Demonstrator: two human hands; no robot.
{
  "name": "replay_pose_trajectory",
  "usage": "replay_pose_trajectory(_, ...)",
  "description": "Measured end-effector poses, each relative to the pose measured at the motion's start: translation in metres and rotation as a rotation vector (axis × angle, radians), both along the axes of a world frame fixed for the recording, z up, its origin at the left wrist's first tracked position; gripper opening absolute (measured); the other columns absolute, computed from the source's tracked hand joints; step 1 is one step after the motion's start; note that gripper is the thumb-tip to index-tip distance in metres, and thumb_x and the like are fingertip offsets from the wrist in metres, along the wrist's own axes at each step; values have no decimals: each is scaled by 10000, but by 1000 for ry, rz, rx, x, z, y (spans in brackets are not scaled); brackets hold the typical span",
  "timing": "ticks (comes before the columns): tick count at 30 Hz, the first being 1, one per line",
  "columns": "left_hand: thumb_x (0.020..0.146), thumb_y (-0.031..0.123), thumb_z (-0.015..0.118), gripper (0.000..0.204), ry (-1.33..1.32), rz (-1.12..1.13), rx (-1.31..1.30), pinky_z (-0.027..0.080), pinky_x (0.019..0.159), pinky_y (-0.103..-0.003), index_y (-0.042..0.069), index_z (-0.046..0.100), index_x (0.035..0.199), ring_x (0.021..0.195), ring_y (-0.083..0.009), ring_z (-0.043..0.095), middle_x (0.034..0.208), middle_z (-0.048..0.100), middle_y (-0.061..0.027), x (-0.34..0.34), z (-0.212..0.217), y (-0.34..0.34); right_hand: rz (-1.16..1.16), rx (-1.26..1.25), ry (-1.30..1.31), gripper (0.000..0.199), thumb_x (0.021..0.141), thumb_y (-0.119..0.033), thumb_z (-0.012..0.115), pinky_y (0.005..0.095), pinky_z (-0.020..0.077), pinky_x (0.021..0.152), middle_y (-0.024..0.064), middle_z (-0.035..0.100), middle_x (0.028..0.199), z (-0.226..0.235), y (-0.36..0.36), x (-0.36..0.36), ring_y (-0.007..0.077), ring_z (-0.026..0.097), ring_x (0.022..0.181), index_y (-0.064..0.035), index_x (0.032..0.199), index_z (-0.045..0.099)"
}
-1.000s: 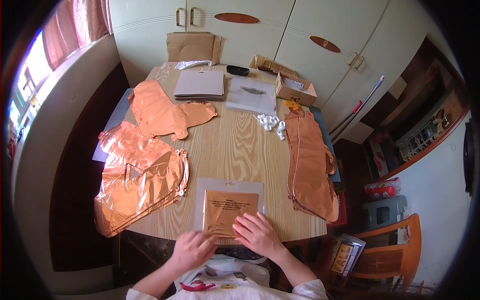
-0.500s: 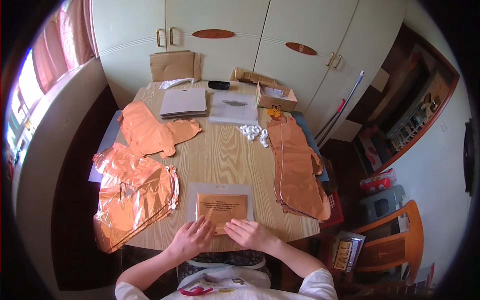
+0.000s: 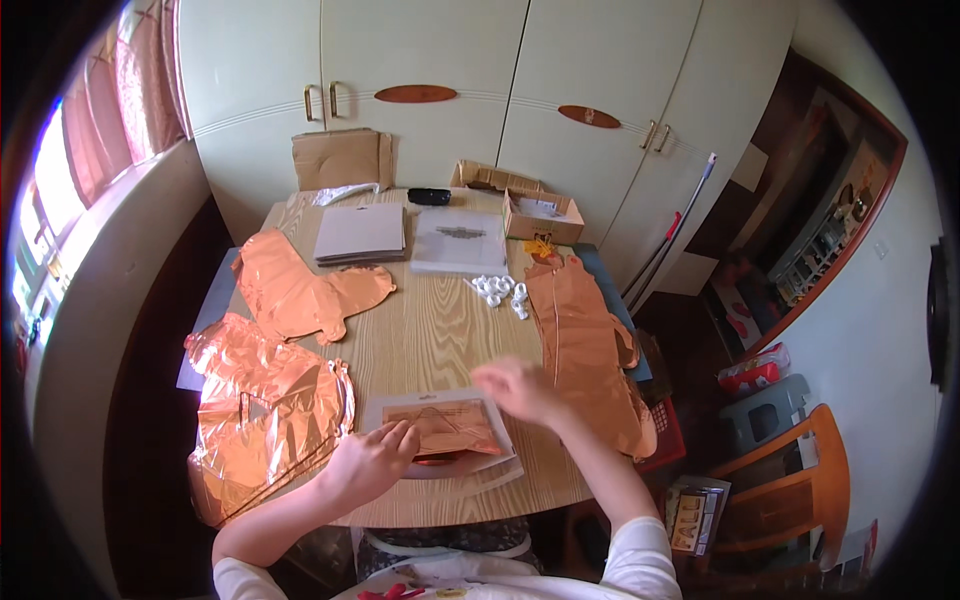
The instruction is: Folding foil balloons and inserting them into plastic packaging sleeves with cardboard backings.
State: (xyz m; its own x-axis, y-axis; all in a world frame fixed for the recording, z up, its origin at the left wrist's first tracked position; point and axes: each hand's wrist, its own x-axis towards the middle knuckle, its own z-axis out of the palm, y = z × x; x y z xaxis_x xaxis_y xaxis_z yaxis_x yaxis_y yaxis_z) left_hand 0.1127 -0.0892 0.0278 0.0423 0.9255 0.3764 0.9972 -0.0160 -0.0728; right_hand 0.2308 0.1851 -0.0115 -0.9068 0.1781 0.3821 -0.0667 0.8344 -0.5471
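In front of me lies a flat clear bag [image 3: 490, 462] with a pale hanging card and folded copper-coloured foil [image 3: 462, 432] in it. Its near edge looks raised off the table and bowed. My left hand [image 3: 375, 462] has its fingers closed on the bag's near left side. My right hand [image 3: 515, 388] hovers around the bag's far right corner, its fingers curled and smeared by motion. Copper foil balloons lie flat at the left [image 3: 270, 415] and far left [image 3: 310, 285]. A further stack of foil balloons [image 3: 590, 350] lies along the right edge.
Behind are a stack of grey cards [image 3: 360, 234], clear bags [image 3: 458, 250], a black object [image 3: 429, 196], small white rolls [image 3: 495, 289] and an open cardboard box [image 3: 545, 218]. A wooden chair [image 3: 825, 450] stands right of the table, with cupboards [image 3: 420, 50] beyond it.
My right hand has left the foil and moved up and right. My left hand has shifted left and closed on the bag, which is now tilted and turned slightly. The view has shifted a little.
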Motion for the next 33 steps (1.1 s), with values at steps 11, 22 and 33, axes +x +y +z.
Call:
replay_pose_trajectory(11, 824, 102, 587, 123, -261, 43, -286, 511, 465, -394, 27, 551, 914, 526, -291, 638, 618, 599, -101, -22, 68, -3, -664, 477, -245, 162, 828, -161, 607, 444, 532, 800, 111, 632, 1038, -66, 113, -152, 290, 614, 1022, -62, 871, 727)
replay_pose_trajectory(22, 823, 153, 608, 143, -185, 53, -225, 524, 502, -315, 39, 526, 849, 673, -210, 671, 736, 608, -60, -16, 56, -11, -432, 388, -307, 172, 760, -225, 720, 420, 517, 839, 123, 619, 1020, -71, 104, -131, 303, 604, 1026, -60, 801, 694)
replay_pose_trajectory(33, 853, 157, 593, 201, -221, 80, -227, 529, 506, -352, 14, 573, 993, 689, -241, 681, 837, 660, -77, -7, 44, -24, -477, 368, -261, 161, 850, -185, 614, 454, 528, 762, 170, 673, 920, -78, 127, -118, 360, 654, 850, -31, 861, 658)
